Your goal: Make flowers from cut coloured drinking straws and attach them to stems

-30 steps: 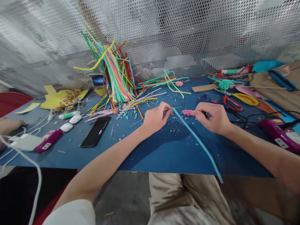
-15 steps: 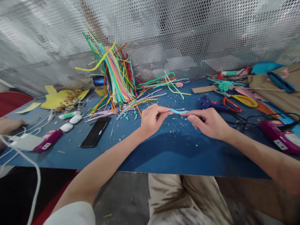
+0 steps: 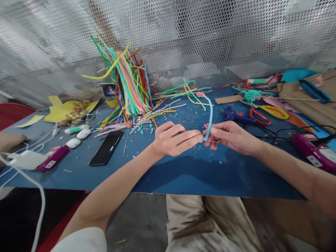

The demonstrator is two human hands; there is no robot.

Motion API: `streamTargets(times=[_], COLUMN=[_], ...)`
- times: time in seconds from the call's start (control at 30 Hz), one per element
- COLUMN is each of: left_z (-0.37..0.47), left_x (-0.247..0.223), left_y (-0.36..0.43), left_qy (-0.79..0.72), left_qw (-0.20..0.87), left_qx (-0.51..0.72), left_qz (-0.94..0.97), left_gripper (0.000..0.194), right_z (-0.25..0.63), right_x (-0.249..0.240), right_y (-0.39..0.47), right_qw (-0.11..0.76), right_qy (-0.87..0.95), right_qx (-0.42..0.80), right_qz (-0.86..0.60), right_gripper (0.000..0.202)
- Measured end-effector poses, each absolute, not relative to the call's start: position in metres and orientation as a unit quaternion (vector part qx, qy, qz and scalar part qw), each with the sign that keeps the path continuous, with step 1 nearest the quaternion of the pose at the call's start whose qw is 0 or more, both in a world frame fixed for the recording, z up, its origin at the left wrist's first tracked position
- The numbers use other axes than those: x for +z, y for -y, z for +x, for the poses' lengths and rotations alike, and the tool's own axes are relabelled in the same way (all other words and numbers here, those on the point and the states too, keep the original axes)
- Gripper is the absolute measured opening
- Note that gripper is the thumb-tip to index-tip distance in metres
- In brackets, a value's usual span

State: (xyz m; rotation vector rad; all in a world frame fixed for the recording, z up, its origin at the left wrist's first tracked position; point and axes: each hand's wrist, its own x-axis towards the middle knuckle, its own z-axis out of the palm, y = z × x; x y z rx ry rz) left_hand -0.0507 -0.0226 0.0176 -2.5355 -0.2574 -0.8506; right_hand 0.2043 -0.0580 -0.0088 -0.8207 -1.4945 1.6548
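Note:
A light-blue pipe cleaner [image 3: 211, 111] rises in a curve from between my hands, its upper end near a small pink fluffy clump [image 3: 200, 94] at the back of the table. My right hand [image 3: 231, 137] pinches the lower part of it between thumb and fingers. At the lower end, the fingertips of my left hand [image 3: 174, 139] are pressed together and meet the right fingers; the left thumb is hidden. A bit of pink shows at the right fingertips, too small to make out. Thin wire-like strands stick out beside the fingers.
A bundle of coloured pipe cleaners [image 3: 131, 84] stands at back left. A phone [image 3: 106, 148] and purple power strip [image 3: 54, 158] lie left, near another person's hand [image 3: 13, 140]. A blue glue gun [image 3: 237, 116], scissors [image 3: 259, 117] and another purple power strip [image 3: 312, 150] are right.
My hands have come together, the left moving right and slightly down. The light-blue pipe cleaner, stretched sideways between them before, now arcs upward and away from the fingers.

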Motion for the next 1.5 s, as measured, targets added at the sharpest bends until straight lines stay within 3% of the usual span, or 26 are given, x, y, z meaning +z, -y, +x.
streamTargets(times=[0.13, 0.27, 0.5, 0.7, 0.97, 1.2, 1.37, 1.5], left_z=[-0.05, -0.05, -0.048, -0.046, -0.04, -0.033, -0.031, -0.033], left_x=[0.021, 0.02, 0.017, 0.015, 0.007, 0.006, 0.006, 0.004], left_y=[0.023, 0.025, 0.023, 0.021, 0.024, 0.029, 0.029, 0.025], left_qy=[0.098, 0.065, 0.103, 0.091, 0.14, 0.217, 0.242, 0.216], left_qw=[0.169, 0.212, 0.171, 0.241, 0.234, 0.109, -0.018, 0.078], left_qx=[-0.299, -0.335, -0.233, -0.243, -0.265, -0.261, -0.252, -0.266], left_qz=[-0.934, -0.916, -0.952, -0.935, -0.925, -0.934, -0.937, -0.936], left_gripper=[0.014, 0.017, 0.018, 0.016, 0.016, 0.025, 0.027, 0.025], right_z=[0.207, 0.207, 0.208, 0.205, 0.202, 0.203, 0.2, 0.198], right_x=[-0.016, -0.018, -0.016, -0.025, -0.036, -0.033, -0.036, -0.041], right_y=[0.054, 0.052, 0.052, 0.053, 0.059, 0.053, 0.052, 0.049], right_qw=[0.34, 0.305, 0.281, 0.337, 0.407, 0.429, 0.44, 0.432], right_qy=[0.573, 0.588, 0.642, 0.682, 0.711, 0.783, 0.714, 0.636], right_qx=[0.675, 0.67, 0.622, 0.532, 0.398, 0.279, 0.418, 0.523], right_qz=[-0.317, -0.336, -0.349, -0.372, -0.413, -0.354, -0.349, -0.369], right_gripper=[0.029, 0.029, 0.027, 0.023, 0.021, 0.011, 0.016, 0.02])
